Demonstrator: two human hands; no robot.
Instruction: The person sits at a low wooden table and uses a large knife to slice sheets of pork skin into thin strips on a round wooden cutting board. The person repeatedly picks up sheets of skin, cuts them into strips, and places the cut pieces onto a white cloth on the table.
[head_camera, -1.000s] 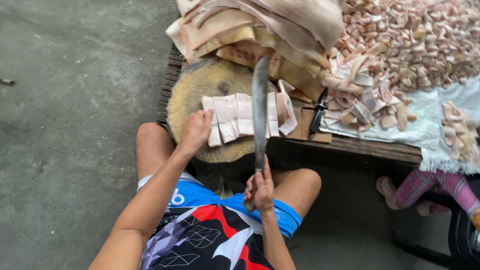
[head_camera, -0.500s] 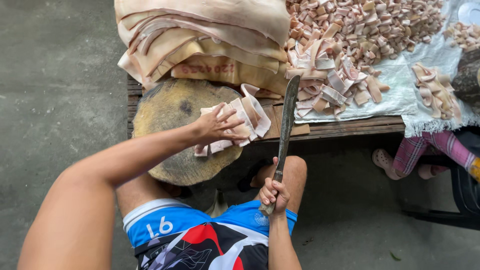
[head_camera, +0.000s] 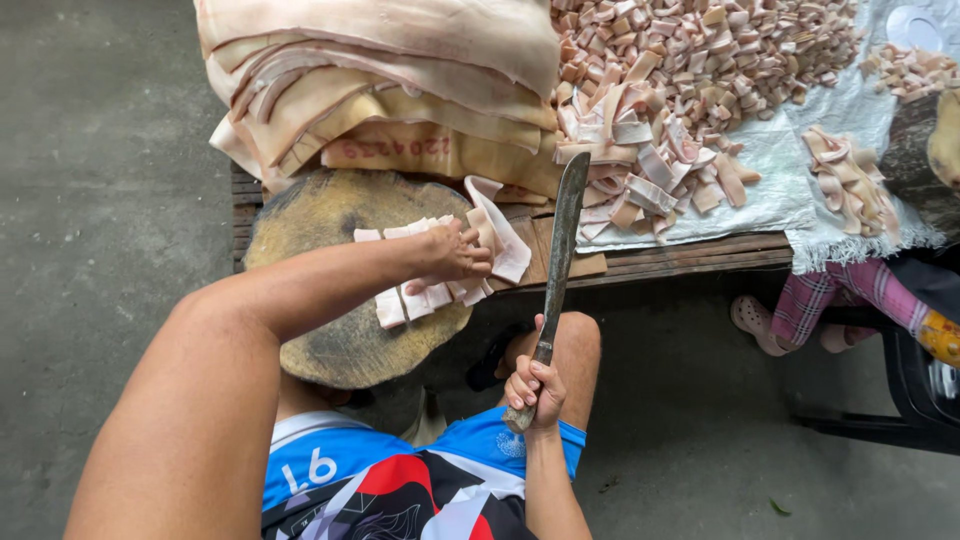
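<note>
Beyond both hands, a tall stack of pale pork skin slabs (head_camera: 390, 90) piled on the low wooden bench (head_camera: 690, 258). Right of the stack and past the blade tip, a wide heap of small cut pieces (head_camera: 700, 60) spread over a white sheet (head_camera: 770, 170), with longer strips lying nearer the bench edge. Far right of the right hand, another person's checked trouser leg (head_camera: 840, 295) and pink sandal (head_camera: 752, 318), kept apart from the work.

Directly under the left hand, a round, worn wooden chopping block (head_camera: 335, 300), its near edge over the knees. On the block, a row of cut strips (head_camera: 420, 295) packed side by side, running from lower left up toward the bench; one longer uncut flap trailing off just right of the fingers.

Left hand (head_camera: 455, 255) pressed on the far end of the row, fingers curled and bunched over the strips, pinning them rather than lifting. Right hand (head_camera: 532, 390) closed in a full fist round the handle of a long cleaver-like knife (head_camera: 562, 230), low near the lap, well apart from the block.

Blade pointing away from the body, long axis nearly upright in view, tip near the stack, edge just right of the strips and not touching them. Strips lying left of the blade, crosswise to it; left hand the nearer, already on them
</note>
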